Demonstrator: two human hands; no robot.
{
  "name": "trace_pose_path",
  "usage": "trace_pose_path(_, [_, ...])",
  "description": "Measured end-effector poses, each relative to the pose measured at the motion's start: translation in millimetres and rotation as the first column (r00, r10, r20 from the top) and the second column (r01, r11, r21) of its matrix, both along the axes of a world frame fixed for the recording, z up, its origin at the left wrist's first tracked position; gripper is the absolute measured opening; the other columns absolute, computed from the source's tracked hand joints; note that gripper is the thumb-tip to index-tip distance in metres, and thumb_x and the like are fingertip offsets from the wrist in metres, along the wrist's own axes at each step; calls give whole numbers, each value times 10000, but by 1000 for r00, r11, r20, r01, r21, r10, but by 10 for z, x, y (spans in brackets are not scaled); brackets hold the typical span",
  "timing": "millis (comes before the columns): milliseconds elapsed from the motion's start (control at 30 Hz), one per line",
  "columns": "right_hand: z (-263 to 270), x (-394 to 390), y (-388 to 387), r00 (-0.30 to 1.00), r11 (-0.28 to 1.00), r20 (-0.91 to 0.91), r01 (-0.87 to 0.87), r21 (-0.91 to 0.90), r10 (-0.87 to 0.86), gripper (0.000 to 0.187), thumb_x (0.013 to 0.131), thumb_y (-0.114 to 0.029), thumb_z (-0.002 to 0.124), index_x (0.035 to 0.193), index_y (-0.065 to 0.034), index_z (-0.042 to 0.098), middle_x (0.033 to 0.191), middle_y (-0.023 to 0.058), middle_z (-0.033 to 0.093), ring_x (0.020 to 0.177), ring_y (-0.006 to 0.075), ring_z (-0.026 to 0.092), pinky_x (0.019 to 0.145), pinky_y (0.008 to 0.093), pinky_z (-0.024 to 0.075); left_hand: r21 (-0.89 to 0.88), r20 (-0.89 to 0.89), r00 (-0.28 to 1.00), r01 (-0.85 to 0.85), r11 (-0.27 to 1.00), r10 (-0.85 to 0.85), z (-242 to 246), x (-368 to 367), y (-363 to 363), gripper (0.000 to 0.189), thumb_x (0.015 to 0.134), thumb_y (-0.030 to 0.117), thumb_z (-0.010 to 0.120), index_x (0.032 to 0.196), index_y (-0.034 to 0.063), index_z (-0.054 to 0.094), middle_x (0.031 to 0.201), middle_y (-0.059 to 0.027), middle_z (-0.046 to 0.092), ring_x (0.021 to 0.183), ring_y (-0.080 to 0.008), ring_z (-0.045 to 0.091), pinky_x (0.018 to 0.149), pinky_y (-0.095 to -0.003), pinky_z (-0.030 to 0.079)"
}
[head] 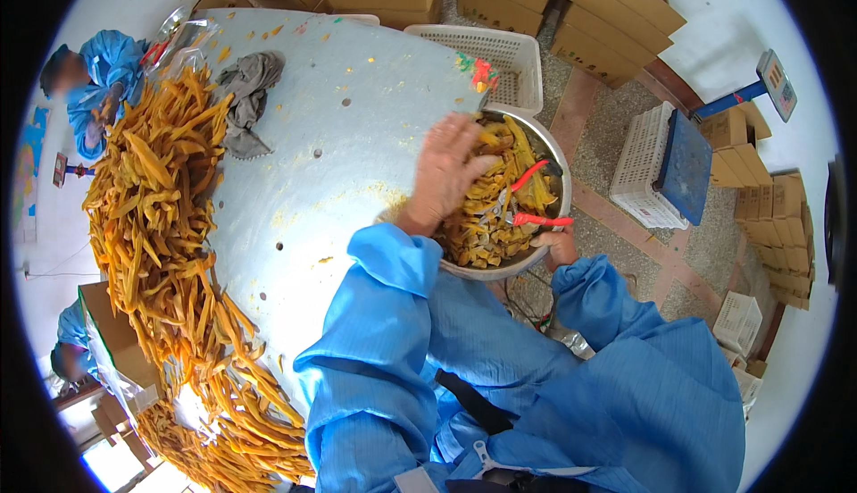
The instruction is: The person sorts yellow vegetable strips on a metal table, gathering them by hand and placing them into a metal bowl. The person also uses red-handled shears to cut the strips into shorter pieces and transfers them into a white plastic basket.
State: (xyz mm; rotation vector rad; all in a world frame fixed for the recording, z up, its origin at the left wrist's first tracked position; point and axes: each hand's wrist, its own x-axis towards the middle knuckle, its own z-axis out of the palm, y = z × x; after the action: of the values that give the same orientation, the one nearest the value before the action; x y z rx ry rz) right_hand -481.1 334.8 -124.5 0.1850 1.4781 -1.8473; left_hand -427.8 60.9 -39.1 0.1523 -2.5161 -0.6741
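Note:
A round metal bowl [566,188] stands at the table's right edge, above my lap. Inside are cut yellow-brown pieces [492,242] and longer dried strips [525,141] that look like sweet potato. Red-handled pruning shears [512,208] lie on them with the handles spread, pointing right. My left hand [447,170] hovers palm down at the bowl's left side, thumb apart from the fingers and holding nothing visible. My right hand [560,249] grips the bowl's near right rim, close to the lower red handle; its fingers are partly hidden beneath the rim.
A long heap of orange strips [154,191] covers the left side of the metal table [321,111]. Beside it lies a grey cloth [251,98]. A white plastic crate [515,51] adjoins the far right corner. Two people in blue are at left. A blue platform scale [686,165] stands right.

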Motion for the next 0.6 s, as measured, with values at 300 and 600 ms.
trace_pose_path(300, [118,23,278,1000,1000,-9,2,4,-2,626,630,95,598,1250,13,565,1118,184,652,1005,375,644,818,495,584,815,-229,828,-125,566,511,59,1767,30,743,946,511,524,1484,53,295,1522,-159,323,1385,-330,355,1069,-520,381])
trace_pose_path(600, [-54,29,379,997,998,-53,62,-7,-62,623,622,85,638,1235,6,560,1114,191,638,926,384,647,776,489,583,32,119,946,-306,951,301,-268,1014,744,836,862,465,662,1475,3,332,1540,-208,298,1450,-345,241,1190,-450,187])
